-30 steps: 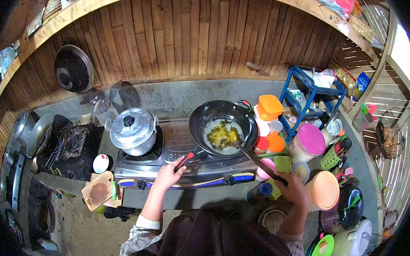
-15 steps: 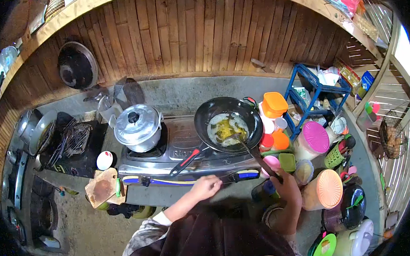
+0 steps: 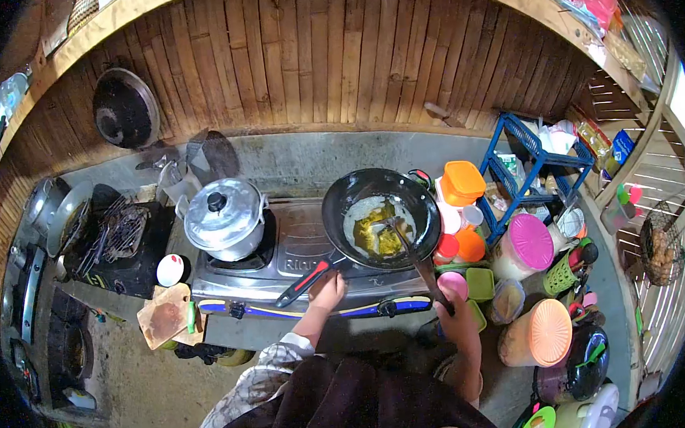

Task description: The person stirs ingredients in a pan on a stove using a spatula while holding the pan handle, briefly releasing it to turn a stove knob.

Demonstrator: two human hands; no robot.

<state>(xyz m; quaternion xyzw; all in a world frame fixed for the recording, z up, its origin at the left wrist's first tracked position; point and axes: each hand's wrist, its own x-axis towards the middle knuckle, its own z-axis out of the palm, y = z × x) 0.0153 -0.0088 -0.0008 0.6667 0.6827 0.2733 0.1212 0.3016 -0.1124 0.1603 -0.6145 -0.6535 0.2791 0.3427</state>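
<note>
A black wok [image 3: 337, 226] stands on the right of the stove, with yellow liquid and pale foamy edges [image 3: 386, 225] inside it. Its black and red handle [image 3: 309, 281] points toward the lower left. My left hand [image 3: 328, 290] is at that handle with curled fingers closed against it; part of the grip is hidden. In my right hand [image 3: 457, 321] is the dark handle of a long metal spatula [image 3: 421, 262], held closed in the fingers. The spatula's blade dips into the yellow liquid near the wok's middle.
A lidded aluminium pot [image 3: 225, 221] sits on the left of the stove [image 3: 297, 244]. A cutting board [image 3: 164, 317] with a green-handled knife lies farther left. Tubs, jars and an orange-lidded container [image 3: 546, 333] crowd the right side, before a blue rack [image 3: 531, 151].
My left hand has moved up and left to the wok's handle. My right hand and the spatula have shifted slightly, still in the wok. The view has tilted a little.
</note>
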